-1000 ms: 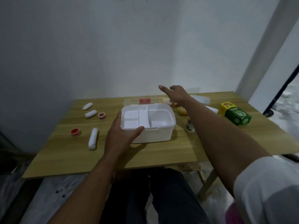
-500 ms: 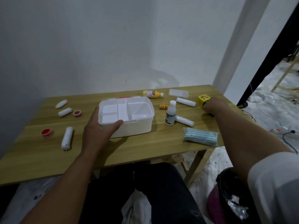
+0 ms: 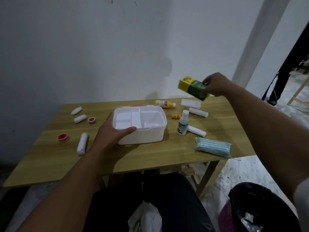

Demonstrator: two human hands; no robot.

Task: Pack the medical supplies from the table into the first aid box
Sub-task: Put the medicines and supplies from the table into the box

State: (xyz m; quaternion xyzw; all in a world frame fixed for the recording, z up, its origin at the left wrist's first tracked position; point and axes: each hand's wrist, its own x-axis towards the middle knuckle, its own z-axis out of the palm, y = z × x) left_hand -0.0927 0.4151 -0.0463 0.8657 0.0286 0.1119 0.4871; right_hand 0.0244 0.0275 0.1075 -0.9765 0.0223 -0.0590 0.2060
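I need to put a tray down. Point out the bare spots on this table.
Bare: the near table edge in front of the first aid box, and the near-left corner below the gauze roll. Crowded: right of the box, around the white bottle and mask pack.

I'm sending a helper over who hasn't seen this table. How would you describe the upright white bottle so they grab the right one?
Start at the open white first aid box in the middle of the wooden table and look just to its right. The white bottle stands there, between the box and a white bandage roll. It is the only bottle standing upright; the yellow bottle and the small orange one lie on their sides.
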